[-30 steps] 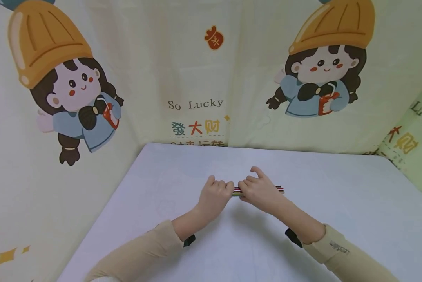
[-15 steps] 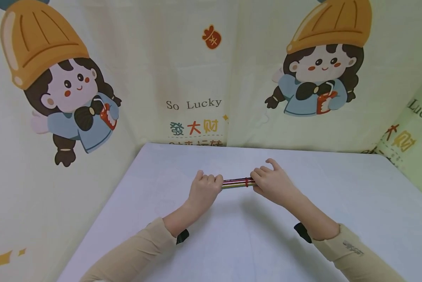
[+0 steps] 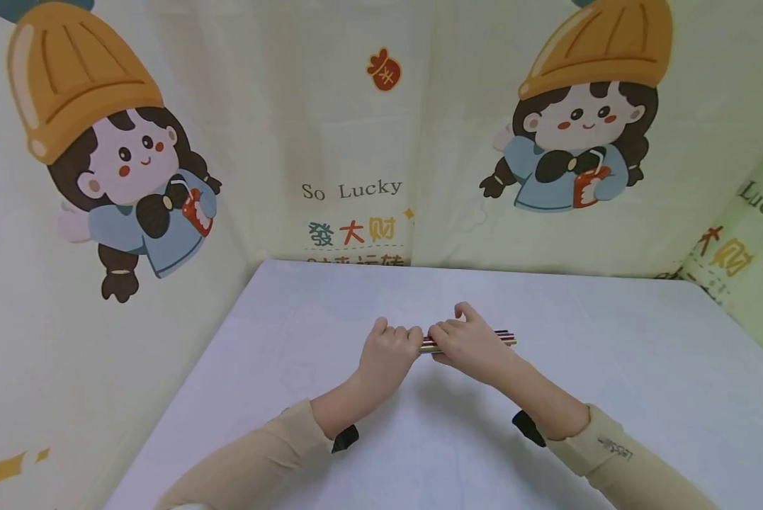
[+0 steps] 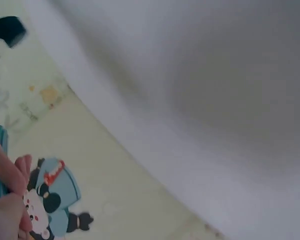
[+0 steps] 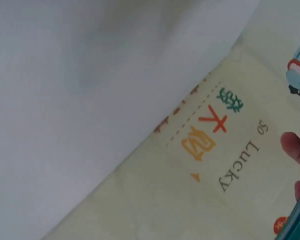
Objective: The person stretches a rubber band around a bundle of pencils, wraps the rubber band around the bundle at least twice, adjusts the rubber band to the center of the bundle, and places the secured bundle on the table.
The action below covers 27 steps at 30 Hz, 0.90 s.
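Note:
In the head view a bundle of thin coloured pencils (image 3: 506,338) is held roughly level above the table. My left hand (image 3: 386,360) grips its left end, fingers curled round it. Close beside it, my right hand (image 3: 472,349) curls round the bundle, with one digit sticking up. Only a short length shows between the hands, and the other end pokes out past the right hand. The left wrist view catches the pencils (image 4: 2,137) behind fingers at the left edge. At the right wrist view's lower right corner, the pencils (image 5: 297,220) show beside fingertips.
A white table (image 3: 304,304) spreads below both hands, their shadows falling on it. Behind it hangs a pale curtain (image 3: 445,234) printed with cartoon figures and lettering. Dark camera mounts (image 3: 529,428) sit under the wrists.
The right hand slid right along the bundle, baring a red band round the pencils, then came back left beside the left hand. The left hand shifted left and back too.

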### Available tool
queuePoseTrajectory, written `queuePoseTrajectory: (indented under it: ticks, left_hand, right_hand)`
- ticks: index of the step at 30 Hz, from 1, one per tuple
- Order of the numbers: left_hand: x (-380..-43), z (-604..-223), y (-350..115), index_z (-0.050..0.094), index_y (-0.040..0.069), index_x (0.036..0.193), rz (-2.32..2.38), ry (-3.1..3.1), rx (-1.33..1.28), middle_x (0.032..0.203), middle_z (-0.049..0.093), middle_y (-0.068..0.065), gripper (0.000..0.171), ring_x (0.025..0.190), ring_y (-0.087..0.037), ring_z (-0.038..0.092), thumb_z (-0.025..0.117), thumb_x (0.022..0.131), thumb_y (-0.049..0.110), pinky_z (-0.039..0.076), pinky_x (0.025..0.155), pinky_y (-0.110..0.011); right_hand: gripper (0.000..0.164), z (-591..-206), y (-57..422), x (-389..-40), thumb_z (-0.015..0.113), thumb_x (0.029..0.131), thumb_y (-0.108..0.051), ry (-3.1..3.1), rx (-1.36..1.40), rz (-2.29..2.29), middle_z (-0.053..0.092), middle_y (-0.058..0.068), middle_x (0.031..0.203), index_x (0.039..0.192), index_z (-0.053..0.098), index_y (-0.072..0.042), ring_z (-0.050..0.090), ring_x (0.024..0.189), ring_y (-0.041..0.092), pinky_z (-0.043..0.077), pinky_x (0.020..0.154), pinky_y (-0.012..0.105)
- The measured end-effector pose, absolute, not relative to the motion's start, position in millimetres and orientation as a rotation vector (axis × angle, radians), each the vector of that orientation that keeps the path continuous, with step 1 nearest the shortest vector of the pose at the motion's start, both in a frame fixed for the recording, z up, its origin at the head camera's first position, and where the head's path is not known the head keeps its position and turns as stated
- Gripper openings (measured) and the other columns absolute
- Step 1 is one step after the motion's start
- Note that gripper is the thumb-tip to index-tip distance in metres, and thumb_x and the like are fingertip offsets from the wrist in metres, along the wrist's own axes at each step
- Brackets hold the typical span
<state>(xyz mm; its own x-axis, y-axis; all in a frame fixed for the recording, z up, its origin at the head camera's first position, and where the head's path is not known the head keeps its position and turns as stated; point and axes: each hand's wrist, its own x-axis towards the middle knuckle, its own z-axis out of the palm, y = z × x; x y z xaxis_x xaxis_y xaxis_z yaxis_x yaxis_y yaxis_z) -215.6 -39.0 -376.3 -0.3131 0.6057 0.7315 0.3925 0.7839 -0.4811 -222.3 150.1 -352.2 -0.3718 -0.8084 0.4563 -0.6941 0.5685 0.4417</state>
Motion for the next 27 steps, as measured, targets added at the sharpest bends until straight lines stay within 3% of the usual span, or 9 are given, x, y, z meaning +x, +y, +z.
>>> queuePoseTrajectory:
  ticks: [5, 9, 13, 19, 22, 27]
  left_hand:
    - [-219, -373, -47, 0.046, 0.013, 0.058, 0.25, -1.999, -0.719, 0.043, 0.046, 0.002, 0.033, 0.037, -0.01, 0.039, 0.076, 0.07, 0.018, 0.035, 0.058, -0.028]
    - [-222, -375, -54, 0.043, 0.013, 0.056, 0.255, -2.005, -0.718, 0.041, 0.041, 0.002, 0.036, 0.037, -0.009, 0.032, 0.077, 0.068, 0.017, 0.035, 0.057, -0.027]
    - [-222, -377, -53, 0.04, 0.014, 0.055, 0.251, -1.982, -0.731, 0.04, 0.037, 0.003, 0.038, 0.037, -0.008, 0.028, 0.075, 0.068, 0.014, 0.033, 0.056, -0.026]
    - [-218, -378, -43, 0.042, 0.015, 0.055, 0.26, -1.97, -0.743, 0.041, 0.039, 0.004, 0.035, 0.037, -0.007, 0.032, 0.073, 0.072, 0.016, 0.031, 0.055, -0.026]
    - [-217, -376, -43, 0.044, 0.015, 0.057, 0.274, -1.98, -0.751, 0.042, 0.042, 0.004, 0.033, 0.037, -0.007, 0.036, 0.072, 0.074, 0.018, 0.031, 0.055, -0.026]
    - [-221, -374, -51, 0.047, 0.013, 0.061, 0.277, -2.041, -0.734, 0.046, 0.048, 0.002, 0.033, 0.04, -0.009, 0.045, 0.078, 0.069, 0.023, 0.032, 0.058, -0.027]
  right_hand:
    - [0.042, -347, 155, -224, 0.081, 0.064, -0.034, -2.265, 1.048, -0.188, 0.061, -0.003, 0.077, 0.091, 0.059, -0.011, 0.057, 0.067, 0.013, 0.037, 0.082, 0.045]
    - [0.031, -345, 163, -227, 0.079, 0.063, -0.022, -2.276, 1.066, -0.156, 0.059, -0.004, 0.072, 0.084, 0.059, -0.011, 0.057, 0.066, 0.014, 0.039, 0.081, 0.041]
    - [0.025, -349, 161, -229, 0.076, 0.065, -0.01, -2.247, 1.195, -0.083, 0.051, -0.003, 0.065, 0.075, 0.053, -0.007, 0.048, 0.058, 0.012, 0.043, 0.066, 0.028]
    - [0.03, -351, 148, -225, 0.076, 0.066, -0.011, -2.277, 1.248, -0.033, 0.043, -0.005, 0.059, 0.071, 0.047, -0.009, 0.033, 0.05, 0.005, 0.031, 0.047, 0.018]
    - [0.028, -350, 144, -224, 0.077, 0.069, -0.022, -2.266, 1.196, -0.088, 0.052, -0.007, 0.061, 0.074, 0.052, -0.011, 0.041, 0.051, 0.005, 0.036, 0.054, 0.021]
    - [0.036, -344, 151, -224, 0.079, 0.066, -0.033, -2.371, 1.043, -0.111, 0.064, -0.005, 0.079, 0.09, 0.061, -0.013, 0.059, 0.067, 0.011, 0.042, 0.075, 0.036]
